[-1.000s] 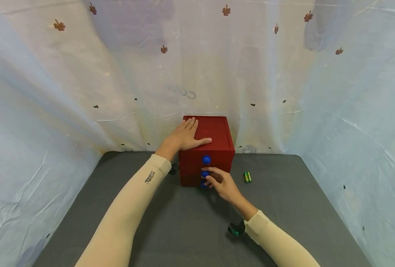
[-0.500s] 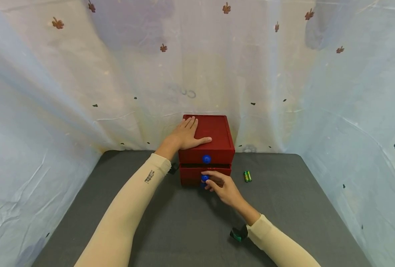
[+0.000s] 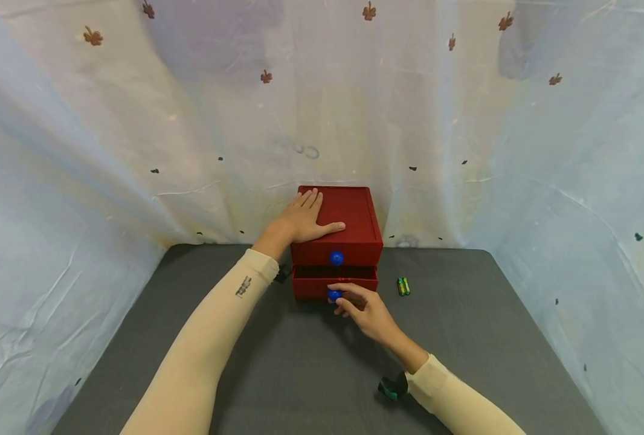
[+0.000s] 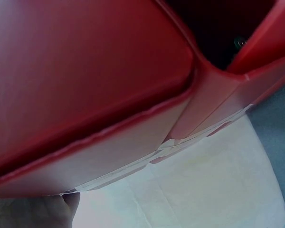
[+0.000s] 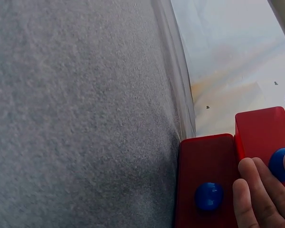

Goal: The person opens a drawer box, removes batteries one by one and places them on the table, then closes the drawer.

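Note:
A red chest of drawers (image 3: 351,211) with round blue knobs stands at the back of the table. On its lid lies my left hand (image 3: 302,222), fingers spread and thumb stretched out. My right hand (image 3: 370,311) pinches the blue knob (image 3: 334,295) of the middle drawer (image 3: 309,289), which is partly pulled out. Above it, the top drawer's knob (image 3: 336,258) is untouched and that drawer is closed. In the right wrist view the bottom drawer's knob (image 5: 209,196) sits beside my fingers. A small green round end (image 4: 239,43) shows inside the pulled-out drawer in the left wrist view.
Two green-and-yellow batteries (image 3: 403,287) lie side by side on the dark grey table (image 3: 300,374), right of the chest. A pale curtain (image 3: 322,121) with leaf prints hangs behind and on both sides.
The middle drawer has slid out toward me, its dark gap widening, while my right hand moved back with the knob. My left hand has stayed on the lid.

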Demonstrator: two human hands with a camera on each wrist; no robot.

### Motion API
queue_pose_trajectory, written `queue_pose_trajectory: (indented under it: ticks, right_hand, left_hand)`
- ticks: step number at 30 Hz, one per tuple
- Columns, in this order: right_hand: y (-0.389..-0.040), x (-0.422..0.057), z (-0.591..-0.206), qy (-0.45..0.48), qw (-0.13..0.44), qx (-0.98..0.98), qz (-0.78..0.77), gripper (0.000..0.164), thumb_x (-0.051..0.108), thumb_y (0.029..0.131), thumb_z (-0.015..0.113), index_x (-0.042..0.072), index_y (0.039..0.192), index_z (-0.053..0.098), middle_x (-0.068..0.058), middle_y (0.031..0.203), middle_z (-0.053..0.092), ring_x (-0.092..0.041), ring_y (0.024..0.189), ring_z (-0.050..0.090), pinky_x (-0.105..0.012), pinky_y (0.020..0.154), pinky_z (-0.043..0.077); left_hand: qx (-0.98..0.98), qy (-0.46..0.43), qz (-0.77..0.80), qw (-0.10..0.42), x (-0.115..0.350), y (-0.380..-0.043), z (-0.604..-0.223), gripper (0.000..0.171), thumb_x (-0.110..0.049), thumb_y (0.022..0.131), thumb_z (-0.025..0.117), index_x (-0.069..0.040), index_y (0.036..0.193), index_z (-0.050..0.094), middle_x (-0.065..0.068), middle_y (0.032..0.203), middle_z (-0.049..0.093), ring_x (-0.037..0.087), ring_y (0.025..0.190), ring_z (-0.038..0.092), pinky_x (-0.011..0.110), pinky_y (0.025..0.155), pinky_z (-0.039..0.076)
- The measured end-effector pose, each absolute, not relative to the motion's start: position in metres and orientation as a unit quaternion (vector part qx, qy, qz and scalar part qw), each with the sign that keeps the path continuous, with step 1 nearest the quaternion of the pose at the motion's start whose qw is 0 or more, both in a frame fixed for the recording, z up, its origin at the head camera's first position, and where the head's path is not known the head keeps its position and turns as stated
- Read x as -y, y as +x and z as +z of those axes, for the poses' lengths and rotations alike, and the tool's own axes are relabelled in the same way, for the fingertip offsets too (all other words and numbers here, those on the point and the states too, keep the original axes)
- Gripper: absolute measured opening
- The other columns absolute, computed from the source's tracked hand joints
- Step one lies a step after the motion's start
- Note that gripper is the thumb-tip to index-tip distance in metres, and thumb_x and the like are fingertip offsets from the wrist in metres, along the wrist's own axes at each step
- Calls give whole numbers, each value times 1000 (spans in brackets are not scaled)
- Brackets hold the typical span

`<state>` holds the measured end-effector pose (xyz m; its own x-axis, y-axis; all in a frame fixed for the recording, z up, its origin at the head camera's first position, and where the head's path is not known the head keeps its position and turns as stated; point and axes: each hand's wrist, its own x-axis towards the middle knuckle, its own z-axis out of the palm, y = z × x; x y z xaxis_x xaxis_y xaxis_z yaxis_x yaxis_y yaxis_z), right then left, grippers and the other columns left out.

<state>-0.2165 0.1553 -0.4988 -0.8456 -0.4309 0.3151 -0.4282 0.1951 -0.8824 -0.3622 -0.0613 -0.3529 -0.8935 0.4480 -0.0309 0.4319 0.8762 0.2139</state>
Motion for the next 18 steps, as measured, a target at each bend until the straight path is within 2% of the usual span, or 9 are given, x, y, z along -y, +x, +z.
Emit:
queue_pose_trajectory:
  ticks: [3, 6, 11, 18]
  right_hand:
    - [-213, -156, -498, -280, 7, -769, -574, 35, 9, 110, 62, 9, 144, 68, -15, 120, 77, -41, 95, 77, -42, 81, 67]
    - [-210, -156, -498, -285, 4, -769, -573, 35, 8, 109, 62, 7, 144, 67, -15, 119, 77, -36, 93, 78, -40, 80, 67]
    - [-204, -157, -497, -287, 2, -772, -568, 35, 9, 109, 63, 9, 144, 68, -14, 119, 78, -33, 92, 79, -36, 79, 66]
    - [-195, -158, -498, -291, 4, -768, -570, 35, 9, 109, 63, 9, 144, 68, -16, 119, 77, -35, 91, 78, -40, 77, 66]
  left_hand:
    - [-968, 227, 99, 42, 62, -362, -352, 113, -83, 99, 39, -5, 173, 4, 15, 181, 0, 30, 168, -3, 44, 135, -4]
    - [-968, 227, 97, 42, 62, -361, -352, 113, -83, 99, 39, -4, 173, 4, 15, 181, 0, 30, 168, -3, 43, 135, -4]
    - [-968, 227, 98, 40, 63, -360, -351, 114, -83, 99, 39, -4, 173, 4, 15, 181, 1, 30, 168, -2, 43, 136, -2]
    - [-968, 228, 97, 41, 62, -358, -350, 114, -84, 99, 38, -4, 173, 4, 15, 181, 1, 30, 168, -2, 43, 136, -3]
